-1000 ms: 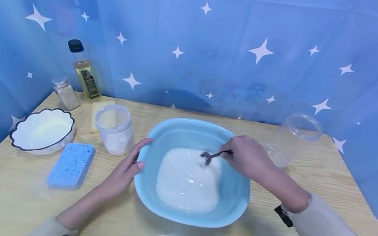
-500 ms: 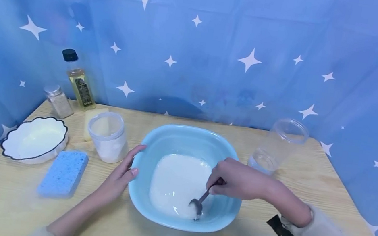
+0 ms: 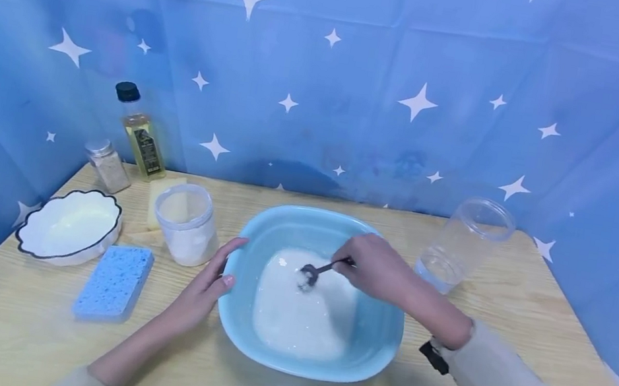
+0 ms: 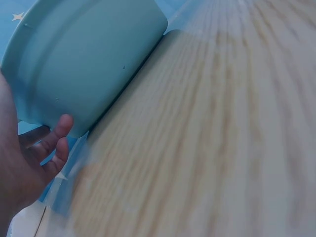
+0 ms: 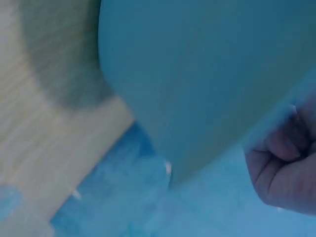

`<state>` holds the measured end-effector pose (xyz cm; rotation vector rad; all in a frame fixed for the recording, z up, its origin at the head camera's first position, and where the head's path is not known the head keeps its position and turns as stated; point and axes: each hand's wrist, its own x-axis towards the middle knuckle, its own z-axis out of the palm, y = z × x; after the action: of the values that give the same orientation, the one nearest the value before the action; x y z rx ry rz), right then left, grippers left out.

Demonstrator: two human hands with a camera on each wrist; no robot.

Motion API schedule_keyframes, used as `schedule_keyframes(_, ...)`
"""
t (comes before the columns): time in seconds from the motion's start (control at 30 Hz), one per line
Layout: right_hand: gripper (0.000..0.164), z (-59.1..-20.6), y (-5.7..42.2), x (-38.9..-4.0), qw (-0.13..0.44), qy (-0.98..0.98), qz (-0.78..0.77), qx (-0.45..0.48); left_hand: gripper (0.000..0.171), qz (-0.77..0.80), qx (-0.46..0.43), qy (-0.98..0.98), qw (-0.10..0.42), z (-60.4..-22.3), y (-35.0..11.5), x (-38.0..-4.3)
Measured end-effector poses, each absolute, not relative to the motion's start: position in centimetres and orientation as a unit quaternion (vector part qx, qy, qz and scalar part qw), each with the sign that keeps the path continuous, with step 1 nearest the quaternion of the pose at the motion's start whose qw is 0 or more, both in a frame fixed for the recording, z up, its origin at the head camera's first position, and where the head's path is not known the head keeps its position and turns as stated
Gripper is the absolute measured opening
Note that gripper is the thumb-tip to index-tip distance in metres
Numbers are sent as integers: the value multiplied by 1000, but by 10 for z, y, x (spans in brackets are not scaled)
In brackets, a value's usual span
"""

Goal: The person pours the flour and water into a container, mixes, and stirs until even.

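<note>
A light-blue basin (image 3: 375,353) with white liquid (image 3: 296,324) in it stands on the table in the head view. My left hand (image 3: 205,291) holds the basin's left rim. In the left wrist view the fingers of that hand (image 4: 34,163) are bent beside the basin's outer wall (image 4: 94,59). Over the basin, my right hand (image 3: 373,266) grips a small dark spoon (image 3: 328,267) by its handle. The spoon's bowl is at the liquid, blurred. The right wrist view shows the curled right hand (image 5: 286,168) beyond the basin's wall (image 5: 197,74).
Left of the basin are a tub of white powder (image 3: 191,239), a blue sponge (image 3: 114,284), a scalloped white dish (image 3: 70,227), a pale yellow sponge (image 3: 160,194), a shaker (image 3: 109,170) and an oil bottle (image 3: 145,145). A clear container (image 3: 463,246) stands at the back right.
The spoon has swept from the back of the liquid to the near side, then back and leftward to the upper middle. My left hand has stayed on the rim.
</note>
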<state>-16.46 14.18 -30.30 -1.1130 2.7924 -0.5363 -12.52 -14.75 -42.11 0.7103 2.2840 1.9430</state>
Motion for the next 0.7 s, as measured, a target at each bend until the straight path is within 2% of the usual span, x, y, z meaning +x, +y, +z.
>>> schedule_keyframes(0.17, 13, -292, 170, -159, 102, 918, -163, -348, 51, 632, 229, 740, 28, -425, -149, -126)
schedule_keyframes(0.37, 13, -287, 180, -143, 152, 886, -190, -394, 51, 629, 223, 744, 32, -425, -149, -127)
schedule_keyframes(0.53, 12, -299, 157, -144, 123, 870, -209, -429, 50, 629, 225, 744, 29, -421, -151, -125)
schedule_keyframes(0.7, 15, -300, 158, -150, 76, 897, -176, -398, 51, 632, 227, 740, 32, -421, -149, -126)
